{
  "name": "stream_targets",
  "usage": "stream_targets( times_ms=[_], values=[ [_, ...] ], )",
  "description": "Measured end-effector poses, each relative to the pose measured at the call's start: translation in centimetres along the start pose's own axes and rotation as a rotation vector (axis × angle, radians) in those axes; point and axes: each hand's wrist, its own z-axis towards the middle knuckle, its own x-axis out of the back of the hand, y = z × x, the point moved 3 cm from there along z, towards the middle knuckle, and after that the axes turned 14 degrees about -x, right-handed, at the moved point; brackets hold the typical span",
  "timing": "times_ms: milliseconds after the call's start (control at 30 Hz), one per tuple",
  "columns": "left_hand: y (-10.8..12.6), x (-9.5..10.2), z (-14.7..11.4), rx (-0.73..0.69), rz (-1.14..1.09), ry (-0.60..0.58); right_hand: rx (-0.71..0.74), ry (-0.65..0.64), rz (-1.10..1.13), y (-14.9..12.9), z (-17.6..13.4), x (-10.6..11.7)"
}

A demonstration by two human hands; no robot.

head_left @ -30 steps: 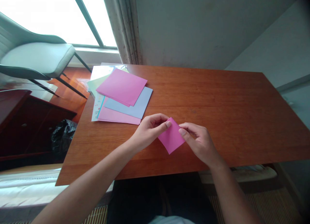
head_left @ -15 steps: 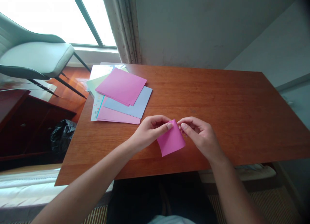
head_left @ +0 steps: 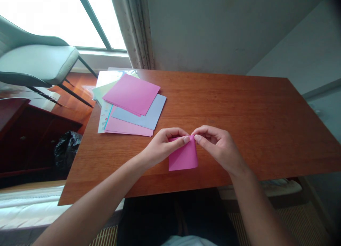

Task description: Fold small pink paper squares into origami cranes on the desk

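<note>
The small pink paper (head_left: 183, 157) is at the front edge of the table (head_left: 239, 111), left of that edge's midpoint. Its lower edge lies just inside the table's front edge in this view; contact with the surface cannot be determined.

The left hand (head_left: 166, 143) grips the paper at its upper edge, thumb flat on the near face and fingers behind. The right hand (head_left: 215, 143) pinches the upper right corner between thumb and forefinger. The hands are together at this corner, fingertips nearly meeting.

Handling: the paper is judged very light, thin and flexible. The right side bows in a soft curve, which suggests low stiffness and little resistance to bending. Expect it to crease readily and to tear if pulled hard. The smooth face may slide under dry fingertips. Take hold at edges and corners, with thumb in front and fingers behind; avoid pressing the middle of the sheet.

Toward the table's rear left corner, large pink sheets (head_left: 131, 93) overlap a blue-grey sheet (head_left: 149, 114), which partly covers light pink sheets (head_left: 128, 127) near the left edge.
</note>
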Motion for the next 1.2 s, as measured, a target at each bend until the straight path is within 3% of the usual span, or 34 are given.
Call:
stream_targets(
  times_ms=[433, 767, 1200],
  values=[
    [-0.1, 0.0, 0.0, 0.026, -0.046, -0.021, 0.053, 0.005, -0.099, -0.5, -0.1, 0.2],
    [-0.2, -0.1, -0.1, 0.089, -0.068, 0.006, 0.159, 0.012, -0.326, -1.9, -0.4, 0.2],
    [0.0, -0.2, -0.1, 0.119, -0.079, -0.018, -0.032, -0.118, 0.028, 0.1, 0.3, -0.2]
  ],
)
